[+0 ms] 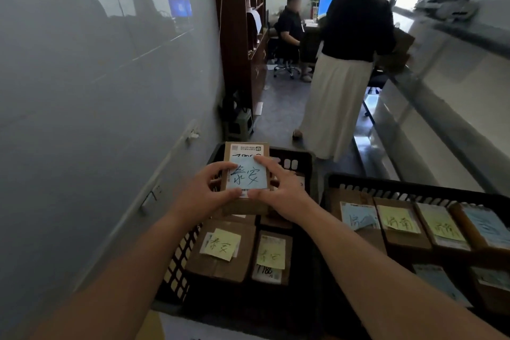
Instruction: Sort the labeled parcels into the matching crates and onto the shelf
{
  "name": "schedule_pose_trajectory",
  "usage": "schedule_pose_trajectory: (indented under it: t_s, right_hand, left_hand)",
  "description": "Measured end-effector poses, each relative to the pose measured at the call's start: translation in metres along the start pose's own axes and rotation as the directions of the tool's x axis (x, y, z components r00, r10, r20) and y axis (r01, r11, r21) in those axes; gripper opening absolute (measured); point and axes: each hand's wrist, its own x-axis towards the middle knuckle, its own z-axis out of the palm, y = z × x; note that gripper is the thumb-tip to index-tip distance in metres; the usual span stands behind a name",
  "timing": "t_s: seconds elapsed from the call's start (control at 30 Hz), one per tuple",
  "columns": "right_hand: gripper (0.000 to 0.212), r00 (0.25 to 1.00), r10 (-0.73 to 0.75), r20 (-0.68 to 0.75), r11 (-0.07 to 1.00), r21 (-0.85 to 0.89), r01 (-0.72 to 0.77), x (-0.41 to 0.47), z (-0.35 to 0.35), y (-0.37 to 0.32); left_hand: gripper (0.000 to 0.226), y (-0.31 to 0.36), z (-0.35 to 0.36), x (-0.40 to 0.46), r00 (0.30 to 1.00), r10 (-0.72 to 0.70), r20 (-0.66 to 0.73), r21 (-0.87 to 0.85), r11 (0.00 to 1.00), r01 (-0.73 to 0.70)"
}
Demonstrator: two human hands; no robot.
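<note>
A cardboard parcel (pixel 246 178) bearing a blue handwritten note (pixel 247 173) is held above the left crate (pixel 180 270) (which already contains parcels with yellow notes). It is pinched at its edges by the left hand (pixel 211 188) and the right hand (pixel 278 188), fingers curled round it. The right crate (pixel 414 190) lies beside, the shelf (pixel 455 25) beyond. A misread label would cause misplacement; a loosened pinch could let the parcel be dropped askew
</note>
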Motion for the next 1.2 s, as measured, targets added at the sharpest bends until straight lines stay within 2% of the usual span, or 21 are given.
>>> schedule_pose_trajectory:
  t_s: [0.1,0.3,0.43,0.57,0.67,0.83,1.03,1.13,1.2]
  right_hand:
    - [0.080,0.997,0.066,-0.028,0.998,0.021,-0.065,0.021,0.014,0.017]
    - [0.078,0.984,0.170,-0.053,0.985,0.047,-0.168,0.063,0.037,0.049]
    - [0.080,0.968,0.241,-0.074,0.968,0.089,-0.234,0.083,0.047,0.074]
    - [0.081,0.955,0.283,-0.086,0.957,0.095,-0.275,0.098,0.049,0.096]
    - [0.082,0.948,0.305,-0.090,0.951,0.089,-0.297,0.106,0.048,0.111]
    - [0.088,0.951,0.293,-0.104,0.944,-0.124,-0.304,0.115,0.036,0.119]
    - [0.080,0.954,0.271,-0.125,0.944,-0.156,-0.289,0.113,-0.001,0.103]
    - [0.082,0.960,0.223,-0.170,0.921,-0.287,-0.265,0.108,-0.021,0.094]
    - [0.085,0.968,0.175,-0.178,0.879,-0.414,-0.235,0.105,-0.032,0.087]
  left_hand:
    - [0.047,-0.030,-0.004,0.021,0.997,-0.040,0.059,-0.077,0.996,0.045]
    - [0.053,-0.083,0.000,0.065,0.984,-0.146,0.103,-0.056,0.987,0.152]
    - [0.058,-0.104,0.013,0.086,0.968,-0.222,0.120,-0.136,0.962,0.237]
    - [0.060,-0.117,0.029,0.103,0.945,-0.311,0.101,-0.232,0.916,0.327]
    - [0.060,-0.126,0.037,0.112,0.944,-0.325,0.056,-0.203,0.922,0.329]
    - [0.063,-0.139,0.042,0.118,0.939,-0.343,0.010,-0.167,0.925,0.340]
    - [0.065,-0.141,0.042,0.127,0.917,-0.398,-0.010,-0.174,0.904,0.390]
    - [0.064,-0.135,0.042,0.133,0.903,-0.429,-0.026,-0.159,0.893,0.420]
    - [0.061,-0.132,0.043,0.134,0.904,-0.425,-0.046,-0.089,0.903,0.420]
